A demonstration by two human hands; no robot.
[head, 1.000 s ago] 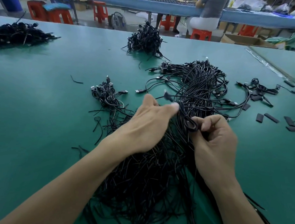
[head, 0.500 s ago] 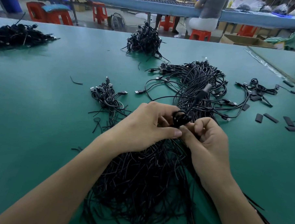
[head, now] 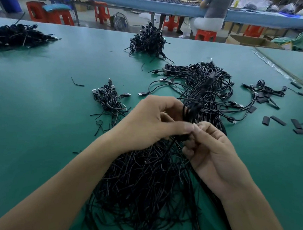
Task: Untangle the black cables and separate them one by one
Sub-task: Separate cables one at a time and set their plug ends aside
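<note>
Green worktop (head: pixel 42 127) spreads under the heap of black cables (head: pixel 144 184) right before you, where your left hand (head: pixel 146 126) and right hand (head: pixel 213 152) both pinch one small coiled cable (head: pixel 191 110) held just above the heap, likely to work it free.

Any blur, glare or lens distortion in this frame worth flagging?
Head view: soft light, faint shadows on the green table; wide-angle lens stretches the forearms toward the bottom corners; motion blur smears the cable loop pinched between left hand and right hand; far cable pile looks sharp.
</note>
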